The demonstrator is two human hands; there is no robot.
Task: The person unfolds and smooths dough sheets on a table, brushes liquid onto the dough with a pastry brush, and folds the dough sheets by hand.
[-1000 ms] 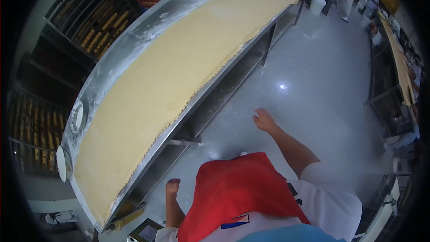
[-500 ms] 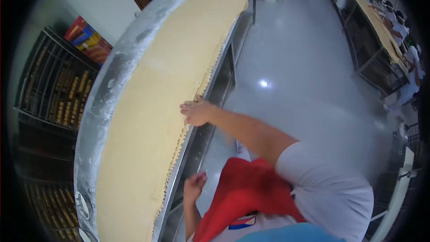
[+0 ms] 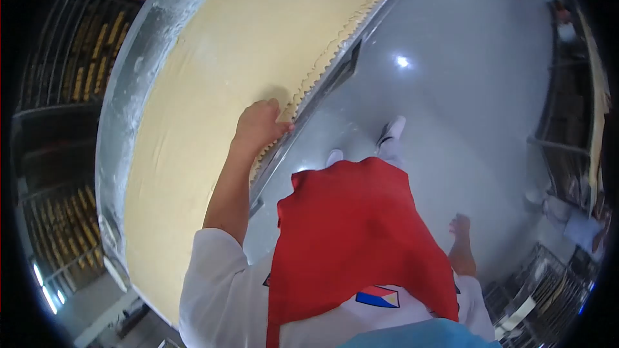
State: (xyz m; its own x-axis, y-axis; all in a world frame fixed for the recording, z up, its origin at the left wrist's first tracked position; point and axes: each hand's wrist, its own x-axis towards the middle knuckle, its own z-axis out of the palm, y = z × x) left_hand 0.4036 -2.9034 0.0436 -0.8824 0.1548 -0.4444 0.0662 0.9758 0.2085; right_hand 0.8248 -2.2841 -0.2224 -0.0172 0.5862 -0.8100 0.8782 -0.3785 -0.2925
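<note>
A long sheet of pale yellow dough covers the metal table. Along its near side runs a narrow scalloped dough edge strip, parted from the sheet by a thin line in places. My left hand is over this edge, fingers bent downward and thumb stretched toward the table rim, with a gap between them. Whether the fingertips touch the dough is hard to see. Out to my other side, my right hand hangs above the floor, fingers loosely bent and slightly blurred, nothing visible in it.
Racks with rows of yellowish pieces stand beyond the table's far side. A red apron covers my front. My shoes are on the grey floor. Another worktable lines the right, with people near it.
My view has turned and tilted downward. My right hand has left the dough edge and now hangs at my side. My left hand has risen from my side to the edge.
</note>
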